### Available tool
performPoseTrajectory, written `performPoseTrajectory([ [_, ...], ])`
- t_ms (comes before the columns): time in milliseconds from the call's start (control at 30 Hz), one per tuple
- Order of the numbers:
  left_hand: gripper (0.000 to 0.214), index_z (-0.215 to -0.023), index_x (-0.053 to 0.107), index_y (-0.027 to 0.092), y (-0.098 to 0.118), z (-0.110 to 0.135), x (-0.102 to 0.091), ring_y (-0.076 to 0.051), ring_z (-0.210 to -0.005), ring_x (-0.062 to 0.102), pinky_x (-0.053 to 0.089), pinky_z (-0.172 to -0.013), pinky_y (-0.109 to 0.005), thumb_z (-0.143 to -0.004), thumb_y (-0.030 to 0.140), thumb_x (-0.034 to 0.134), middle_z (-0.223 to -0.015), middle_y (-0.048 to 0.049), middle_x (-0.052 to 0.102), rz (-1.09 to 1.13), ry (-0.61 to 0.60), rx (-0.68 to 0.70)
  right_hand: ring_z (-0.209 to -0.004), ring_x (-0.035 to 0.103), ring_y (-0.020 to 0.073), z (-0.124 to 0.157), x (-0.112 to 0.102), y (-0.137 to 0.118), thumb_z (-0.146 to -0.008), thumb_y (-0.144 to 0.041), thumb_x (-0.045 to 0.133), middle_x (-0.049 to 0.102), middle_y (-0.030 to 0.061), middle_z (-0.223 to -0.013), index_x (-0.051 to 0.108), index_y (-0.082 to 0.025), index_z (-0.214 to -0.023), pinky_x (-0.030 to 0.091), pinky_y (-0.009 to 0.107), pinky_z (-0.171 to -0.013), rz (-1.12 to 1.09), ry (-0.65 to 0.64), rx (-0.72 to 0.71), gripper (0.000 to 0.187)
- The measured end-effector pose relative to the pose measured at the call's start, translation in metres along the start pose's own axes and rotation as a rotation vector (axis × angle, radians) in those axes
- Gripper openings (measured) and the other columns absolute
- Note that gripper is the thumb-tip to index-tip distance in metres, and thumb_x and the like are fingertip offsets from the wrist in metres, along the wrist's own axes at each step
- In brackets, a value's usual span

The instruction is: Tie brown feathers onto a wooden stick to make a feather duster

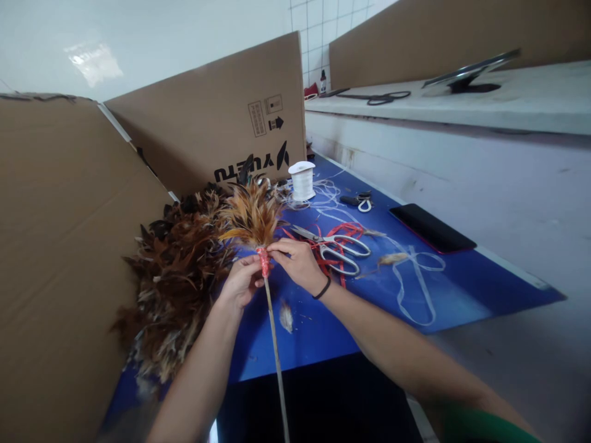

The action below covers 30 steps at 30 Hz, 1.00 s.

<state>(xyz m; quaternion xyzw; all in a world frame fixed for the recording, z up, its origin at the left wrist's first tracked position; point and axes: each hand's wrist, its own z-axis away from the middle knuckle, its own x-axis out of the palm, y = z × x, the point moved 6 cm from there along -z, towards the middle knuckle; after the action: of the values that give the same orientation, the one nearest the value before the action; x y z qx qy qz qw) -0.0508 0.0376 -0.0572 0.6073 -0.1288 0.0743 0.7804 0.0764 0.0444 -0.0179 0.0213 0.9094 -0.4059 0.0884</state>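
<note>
My left hand (pixel 242 280) and my right hand (pixel 298 263) pinch a thin wooden stick (pixel 276 351) from either side, right where red binding (pixel 263 259) wraps it. A tuft of brown and orange feathers (pixel 252 215) fans out above the binding. The stick runs down toward me past the table edge. Both hands have fingers closed on the bound part. A dark band circles my right wrist.
A heap of loose brown feathers (pixel 178 277) lies left on the blue table (pixel 462 289). Scissors (pixel 339 246) rest on red cord, with a white thread spool (pixel 301 180), white string loops (pixel 415 277) and a black phone (pixel 431 227) beyond. Cardboard walls (pixel 60 258) stand left and behind.
</note>
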Motion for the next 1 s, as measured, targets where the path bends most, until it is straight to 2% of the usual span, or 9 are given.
performPoseTrajectory([
  [233, 0.019, -0.063, 0.063, 0.01, -0.001, 0.0, -0.003, -0.003, -0.041, 0.042, 0.019, -0.034, -0.014, -0.052, 0.02, 0.074, -0.055, -0.0017, 0.057, -0.003, 0.04, 0.041, -0.074, 0.064, 0.0151, 0.003, 0.004, 0.008, -0.079, -0.014, 0.052, 0.071, 0.0038, -0.082, 0.071, -0.018, -0.084, 0.049, 0.027, -0.071, -0.041, 0.002, 0.128, 0.02],
  [500, 0.02, -0.064, 0.062, 0.01, 0.002, 0.0, -0.008, -0.004, -0.039, 0.041, 0.022, -0.035, -0.016, -0.052, 0.022, 0.073, -0.05, 0.001, 0.054, -0.016, 0.173, 0.133, -0.079, 0.063, 0.0162, 0.006, 0.015, 0.02, -0.075, -0.015, 0.053, 0.071, 0.0029, -0.084, 0.07, -0.019, -0.087, 0.049, 0.03, -0.076, -0.22, -0.038, 0.278, 0.021],
  [667, 0.021, -0.065, 0.063, 0.01, 0.005, 0.002, -0.005, -0.005, -0.04, 0.045, 0.029, -0.035, -0.016, -0.055, 0.024, 0.074, -0.051, 0.0003, 0.056, -0.062, 0.193, 0.199, -0.076, 0.062, 0.0162, 0.005, 0.011, 0.021, -0.069, -0.02, 0.062, 0.068, 0.0043, -0.08, 0.072, -0.018, -0.078, 0.047, 0.03, -0.075, -0.336, 0.015, 0.32, 0.013],
  [833, 0.024, -0.069, 0.063, 0.01, 0.006, 0.004, -0.003, -0.009, -0.045, 0.053, 0.042, -0.043, -0.018, -0.054, 0.025, 0.075, -0.055, -0.0003, 0.06, -0.043, 0.238, 0.245, -0.076, 0.06, 0.0151, 0.004, 0.009, 0.022, -0.066, -0.019, 0.064, 0.066, 0.0038, -0.077, 0.072, -0.018, -0.071, 0.046, 0.03, -0.076, -0.423, 0.043, 0.366, 0.009],
  [1000, 0.026, -0.07, 0.064, 0.011, 0.01, 0.009, 0.0, -0.013, -0.049, 0.059, 0.045, -0.044, -0.022, -0.055, 0.029, 0.076, -0.059, -0.0022, 0.063, -0.092, 0.277, 0.322, -0.073, 0.059, 0.014, 0.005, 0.011, 0.024, -0.064, -0.021, 0.066, 0.066, 0.0031, -0.076, 0.072, -0.018, -0.069, 0.047, 0.028, -0.071, -0.48, 0.071, 0.409, 0.008],
])
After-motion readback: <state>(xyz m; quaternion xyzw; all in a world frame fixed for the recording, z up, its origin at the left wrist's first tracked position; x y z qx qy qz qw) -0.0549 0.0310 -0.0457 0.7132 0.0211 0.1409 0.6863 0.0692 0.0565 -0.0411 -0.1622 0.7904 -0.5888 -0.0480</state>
